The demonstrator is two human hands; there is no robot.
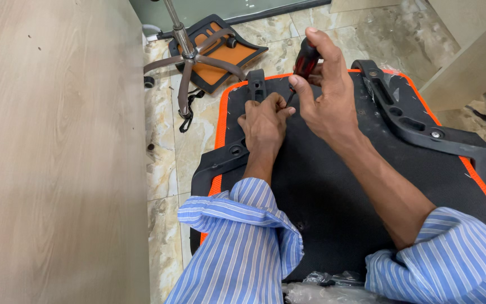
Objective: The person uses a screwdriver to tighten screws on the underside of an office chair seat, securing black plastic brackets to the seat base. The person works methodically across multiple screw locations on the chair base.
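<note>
Nearest you, your rolled-up blue-and-white striped shirt sleeves frame the lower edge of the view, with a bit of crumpled clear plastic wrap lying between them. Your forearms stretch out over a black fabric chair seat with an orange trim, which lies underside up on the beige marble-patterned tile floor. A black plastic armrest bracket is fixed along its right side, and another black plastic bracket sits at its left edge.

Your left hand rests on the seat with its fingers bunched narrow, pinching something small at the screwdriver's tip (too small to tell what). Your right hand is wrapped around a screwdriver with a red-and-black handle, held nearly upright, its thin shaft pointing down to the seat just beside your left fingertips. An upright black plastic piece stands just beyond your left hand.

Further off, a brown five-arm metal chair base with a chrome column stands on the floor, in front of a black-framed orange mesh panel. A pale wood-grain panel fills the left side.
</note>
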